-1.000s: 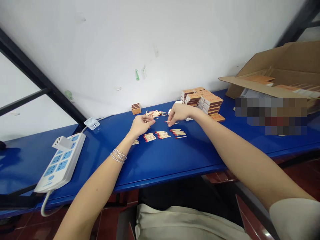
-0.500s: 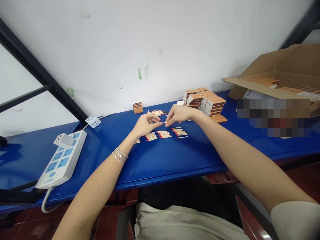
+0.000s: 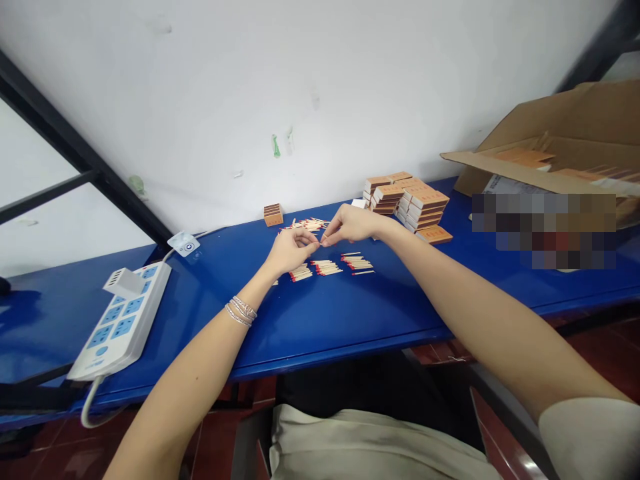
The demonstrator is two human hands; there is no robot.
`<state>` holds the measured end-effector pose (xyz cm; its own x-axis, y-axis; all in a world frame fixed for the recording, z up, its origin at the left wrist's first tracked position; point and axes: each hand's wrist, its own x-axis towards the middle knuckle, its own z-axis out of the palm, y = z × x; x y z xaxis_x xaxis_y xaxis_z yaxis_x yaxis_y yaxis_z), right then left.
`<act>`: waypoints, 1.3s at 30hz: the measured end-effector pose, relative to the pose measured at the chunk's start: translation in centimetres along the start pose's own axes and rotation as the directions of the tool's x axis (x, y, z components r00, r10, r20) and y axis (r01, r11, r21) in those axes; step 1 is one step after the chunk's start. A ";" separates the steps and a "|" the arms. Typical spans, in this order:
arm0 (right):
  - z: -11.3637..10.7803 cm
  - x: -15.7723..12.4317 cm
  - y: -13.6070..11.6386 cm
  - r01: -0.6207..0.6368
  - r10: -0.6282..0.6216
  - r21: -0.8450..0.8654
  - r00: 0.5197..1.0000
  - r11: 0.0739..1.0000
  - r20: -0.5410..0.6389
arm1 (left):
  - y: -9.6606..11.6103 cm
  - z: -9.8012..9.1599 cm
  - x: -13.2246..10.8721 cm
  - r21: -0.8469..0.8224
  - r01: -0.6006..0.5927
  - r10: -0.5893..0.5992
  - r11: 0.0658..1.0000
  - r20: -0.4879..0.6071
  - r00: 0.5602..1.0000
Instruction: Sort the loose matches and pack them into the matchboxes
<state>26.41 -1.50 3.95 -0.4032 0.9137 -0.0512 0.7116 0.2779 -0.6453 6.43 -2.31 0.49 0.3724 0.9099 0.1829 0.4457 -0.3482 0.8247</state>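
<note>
Two hands close over the blue table (image 3: pixel 320 320); right hand (image 3: pixel 351 225) pinching a red-tipped matchstick (image 3: pixel 323 239); left hand (image 3: pixel 293 250) fingertips pressed together just beside it; matchstick rows (image 3: pixel 326 268) below.

Left hand (image 3: pixel 293 250), right hand (image 3: pixel 353 223), four matchstick groups (image 3: pixel 326 268), one power strip (image 3: pixel 120 320), one carton (image 3: pixel 550 133).

Your right hand (image 3: pixel 351 224) has slid left and your left hand (image 3: pixel 293 249) has drifted right: the gap that stood between them a second ago is gone, and their fingertips (image 3: pixel 321 239) now meet over the table. The heap of loose matches (image 3: pixel 309 225) sits partly hidden behind your fingers — whether they pinch a match is too small to tell.
</note>
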 end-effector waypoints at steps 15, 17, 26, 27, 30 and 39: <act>-0.9 0.1 1.6 -0.150 0.154 -0.045 0.980 0.988 0.126 | 0.1 0.4 -0.1 0.257 -0.090 0.075 0.962 0.066 0.995; -0.9 0.2 1.6 -0.126 0.143 -0.148 0.983 0.981 0.112 | 0.3 0.4 -0.2 0.307 -0.134 0.105 0.942 0.109 0.989; -0.9 0.2 1.4 -0.061 0.117 -0.283 0.976 0.957 0.186 | 0.5 -0.3 -0.5 0.360 -0.238 0.148 0.902 0.259 0.954; -1.0 0.1 1.4 -0.063 0.121 -0.286 0.974 0.956 0.191 | 0.5 -0.3 -0.5 0.360 -0.236 0.142 0.903 0.268 0.953; -1.4 -0.1 1.3 -0.047 0.123 -0.311 0.965 0.949 0.231 | 0.5 -0.6 -0.4 0.359 -0.226 0.117 0.906 0.302 0.946; 0.7 1.4 1.8 -0.001 -0.033 -0.241 0.990 0.970 -0.137 | -1.3 -4.2 0.7 0.606 0.003 0.019 0.795 -0.029 0.999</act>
<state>26.73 0.10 2.17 -0.3438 0.9360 0.0750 0.8298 0.3402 -0.4424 2.70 -0.28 1.75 0.3570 0.9093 0.2136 0.8489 -0.4113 0.3321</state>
